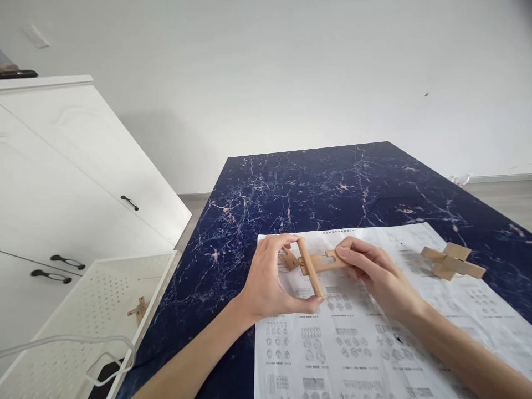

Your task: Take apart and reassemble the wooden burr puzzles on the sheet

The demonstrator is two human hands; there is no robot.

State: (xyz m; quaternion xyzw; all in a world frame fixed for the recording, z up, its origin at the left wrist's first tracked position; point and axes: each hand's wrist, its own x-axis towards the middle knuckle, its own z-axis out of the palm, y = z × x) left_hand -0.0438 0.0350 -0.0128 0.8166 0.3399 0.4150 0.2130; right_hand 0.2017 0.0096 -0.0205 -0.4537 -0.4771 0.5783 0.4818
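Observation:
Between the thumb and fingers of my left hand point(270, 280) is a narrow wooden puzzle piece point(310, 269), gripped by its two ends and seen edge-on. My right hand point(368, 263) pinches the right end of a flat, notched wooden puzzle piece point(322, 262), whose left part meets the narrow piece and seems to pass through it. Just left of that crossing, another small wooden piece point(290, 259) with dark marks shows; whether it is joined to the others I cannot tell. Beneath both hands lies a creased paper sheet point(328, 349) printed with small puzzle diagrams.
A crossed wooden assembly point(453, 260) rests on the sheet's right side. The table point(299, 188) has a dark blue marbled top. To the left, a white perforated tray point(100, 282) holds a small wooden assembly point(139, 309) and a white cable point(83, 338). White cabinets point(87, 160) stand behind it.

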